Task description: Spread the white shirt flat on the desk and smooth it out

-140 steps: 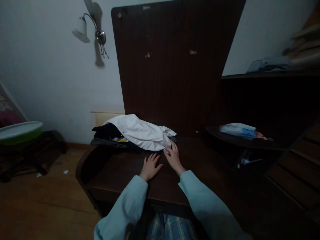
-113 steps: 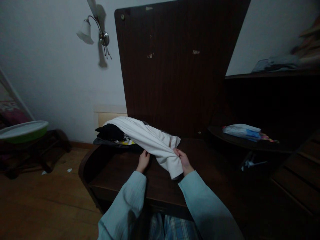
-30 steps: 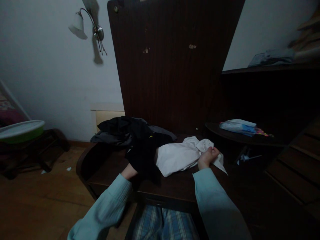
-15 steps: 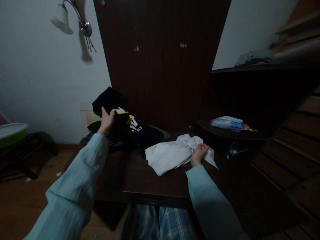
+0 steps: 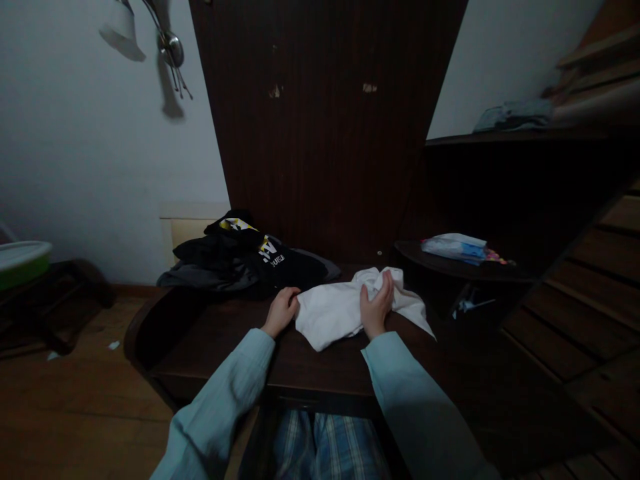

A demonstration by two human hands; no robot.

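Observation:
A crumpled white garment (image 5: 335,308) lies on the dark wooden table (image 5: 310,360) in front of me. My left hand (image 5: 281,309) is closed on its left edge. My right hand (image 5: 376,308) grips the bunched cloth near its middle, fingers wrapped round a fold. Just behind the left hand lies a pile of dark clothes (image 5: 240,257), with a black garment bearing yellow and white print on top.
A tall dark wooden panel (image 5: 325,120) stands behind the table. A side shelf at the right holds a blue and white plastic packet (image 5: 455,247). A wall lamp (image 5: 145,33) hangs upper left. A green basin (image 5: 20,260) sits on a low stand at far left.
My left hand has let go of the black printed garment, which now rests on the dark pile, and has come down onto the white garment's left edge. My right hand shifted left along the white cloth.

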